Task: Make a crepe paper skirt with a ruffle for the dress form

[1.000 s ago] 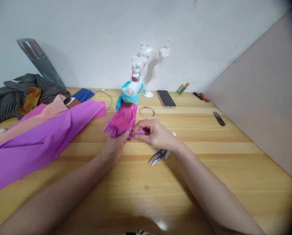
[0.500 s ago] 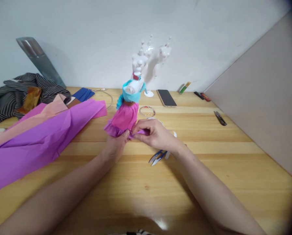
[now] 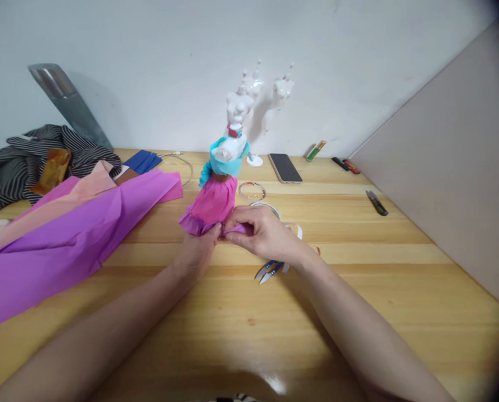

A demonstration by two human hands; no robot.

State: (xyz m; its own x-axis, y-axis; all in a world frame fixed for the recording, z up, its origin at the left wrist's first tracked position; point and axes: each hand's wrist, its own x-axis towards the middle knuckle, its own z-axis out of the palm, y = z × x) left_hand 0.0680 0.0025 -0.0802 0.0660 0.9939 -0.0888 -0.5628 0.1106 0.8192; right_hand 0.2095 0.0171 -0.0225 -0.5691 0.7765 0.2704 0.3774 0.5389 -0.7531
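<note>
A white figurine stands up from a blue crepe-paper top and a pink paper skirt. Along the skirt's lower edge runs a purple paper ruffle. My left hand is closed on the hem from below, thumb pressed on the ruffle. My right hand pinches the loose purple paper strip right beside the left thumb. Blue-handled thread snips lie on the table under my right wrist. Behind the right hand, a roll of white tape is partly hidden.
Purple paper sheets and a striped cloth cover the left side, near a leaning bottle. Toward the wall lie a phone, a wire ring and a glue tube. Black snips rest at right.
The right hand's fingers have shifted slightly left along the purple strip, closer to the left thumb. Left hand and dressed figurine look almost the same.
</note>
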